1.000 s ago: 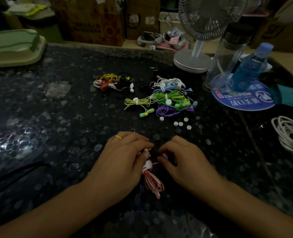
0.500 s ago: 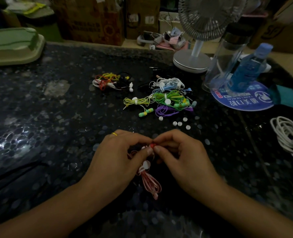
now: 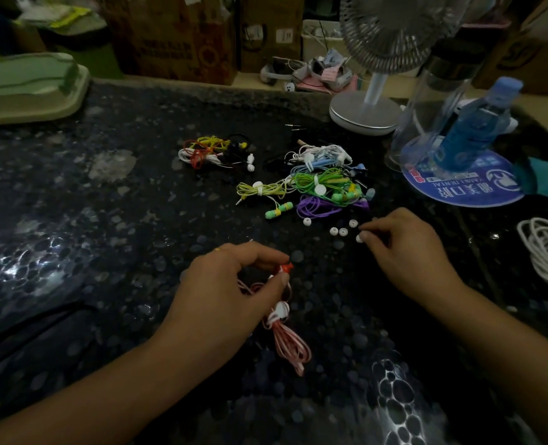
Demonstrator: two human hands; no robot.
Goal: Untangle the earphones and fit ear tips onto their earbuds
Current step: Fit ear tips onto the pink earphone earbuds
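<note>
Left hand (image 3: 234, 284) pinches small red earbud (image 3: 286, 268) of the pink-white coiled earphone cable (image 3: 290, 345), nozzle turned outward, likely presented for a tip. Right hand (image 3: 401, 248) reaches to the loose white silicone ear tips (image 3: 338, 231) on the dark speckled table (image 3: 105, 220), fingertips pinching one white tip (image 3: 360, 238). Other coloured earphone bundles (image 3: 317, 187) lie beyond, still tied

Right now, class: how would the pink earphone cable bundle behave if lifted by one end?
The pink earphone cable bundle is probably floppy: its thin loops sag below the left hand. Likely light, since fingertips alone hold it. A white tie may stop it unravelling.
</note>
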